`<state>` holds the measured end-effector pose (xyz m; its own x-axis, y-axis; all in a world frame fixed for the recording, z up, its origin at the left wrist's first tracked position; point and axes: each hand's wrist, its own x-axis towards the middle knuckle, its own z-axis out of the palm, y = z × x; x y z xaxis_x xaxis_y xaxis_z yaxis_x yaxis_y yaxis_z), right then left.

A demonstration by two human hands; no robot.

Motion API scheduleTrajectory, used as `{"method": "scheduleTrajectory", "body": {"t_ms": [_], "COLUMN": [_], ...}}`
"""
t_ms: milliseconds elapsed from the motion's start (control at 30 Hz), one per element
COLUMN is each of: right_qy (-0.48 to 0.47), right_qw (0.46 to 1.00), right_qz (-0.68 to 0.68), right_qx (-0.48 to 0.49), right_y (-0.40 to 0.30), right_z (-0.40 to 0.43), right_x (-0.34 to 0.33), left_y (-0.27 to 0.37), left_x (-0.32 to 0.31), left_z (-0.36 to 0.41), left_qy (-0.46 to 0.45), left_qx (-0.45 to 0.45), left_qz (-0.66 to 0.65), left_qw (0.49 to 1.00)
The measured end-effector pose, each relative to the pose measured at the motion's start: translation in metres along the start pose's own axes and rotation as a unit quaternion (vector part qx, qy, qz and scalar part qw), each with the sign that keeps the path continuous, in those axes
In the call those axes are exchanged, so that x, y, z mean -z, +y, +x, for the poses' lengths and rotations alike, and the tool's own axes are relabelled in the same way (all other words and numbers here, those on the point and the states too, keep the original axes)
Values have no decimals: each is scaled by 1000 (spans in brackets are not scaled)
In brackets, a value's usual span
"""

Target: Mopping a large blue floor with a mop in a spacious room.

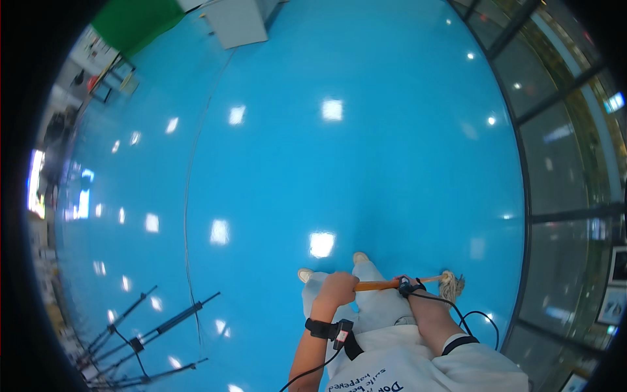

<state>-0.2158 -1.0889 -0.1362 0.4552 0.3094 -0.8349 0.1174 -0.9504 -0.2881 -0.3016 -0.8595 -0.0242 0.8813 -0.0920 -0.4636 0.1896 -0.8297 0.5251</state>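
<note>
A string mop's wooden handle [376, 285] lies crosswise before my thighs. My left hand [339, 288] is closed in a fist around its near end. Farther along the handle, to the right, my right hand [411, 281] grips it too, though a black wrist device [405, 287] hides most of the fingers. The frayed pale mop head [449, 285] hangs at the far right end, just beyond my right wrist; whether it touches the floor I cannot tell. Another strapped device [343, 334] with a cable sits on my left wrist.
Glossy blue floor [382, 161] spreads ahead, reflecting lights. A thin cable [187, 215] runs along it on the left. Black tripod legs [161, 326] stand at lower left. Framed glass panels [553, 166] line the right. A pale cabinet [237, 24] and green cloth [139, 22] are at the top.
</note>
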Motion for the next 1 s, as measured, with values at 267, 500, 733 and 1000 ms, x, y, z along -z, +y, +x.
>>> {"method": "scheduleTrajectory", "body": {"t_ms": [267, 500, 733, 1000], "right_qy": [-30, -139, -339, -417], "right_qw": [964, 942, 928, 907], "right_qz": [264, 297, 132, 51], "right_qx": [14, -76, -75, -39], "right_y": [-9, -100, -215, -313], "right_z": [144, 178, 103, 3], "right_x": [-7, -14, -94, -263], "left_y": [-25, -35, -2, 43], "left_x": [-29, -78, -139, -169], "left_z": [-50, -100, -211, -311], "left_qy": [166, 243, 331, 359], "left_qx": [177, 271, 428, 592], "left_qz": [-146, -247, -427, -431], "left_qw": [959, 898, 725, 578]}}
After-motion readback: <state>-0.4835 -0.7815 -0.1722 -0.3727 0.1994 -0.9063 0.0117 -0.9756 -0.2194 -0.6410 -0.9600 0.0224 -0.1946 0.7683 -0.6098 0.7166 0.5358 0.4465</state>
